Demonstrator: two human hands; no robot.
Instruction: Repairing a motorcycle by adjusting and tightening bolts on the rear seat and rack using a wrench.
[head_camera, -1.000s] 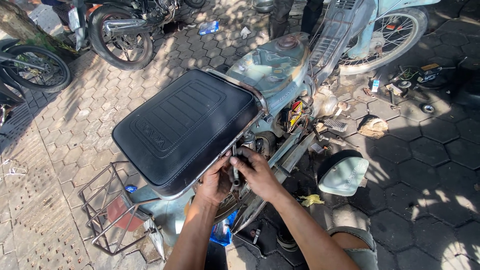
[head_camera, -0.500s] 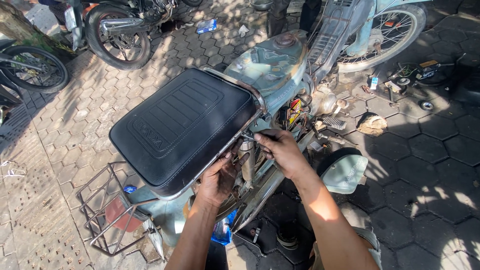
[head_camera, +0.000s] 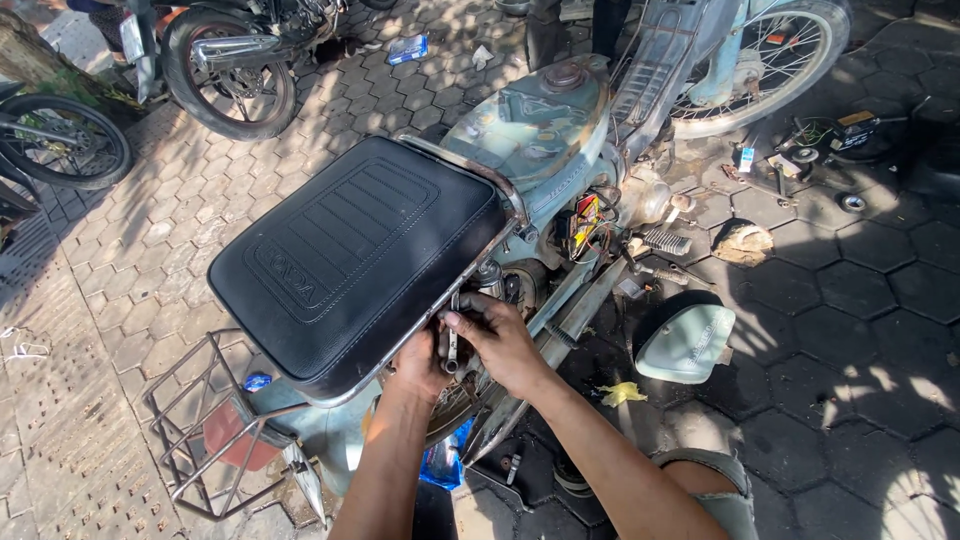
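Right hand (head_camera: 500, 340): returned from its reach at 1 o'clock, again beside left hand (head_camera: 420, 365), gripping small metal tool (head_camera: 452, 345).

Harsh sunlight dapples the paving (head_camera: 880, 330) with leaf shadows; focus sharp, edges slightly bowed.

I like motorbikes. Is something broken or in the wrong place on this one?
Yes. The pale green side cover lies on the paving, off the motorbike, so wires show. Small parts lie scattered by the front wheel. Both hands, left hand and right hand, work under the seat.
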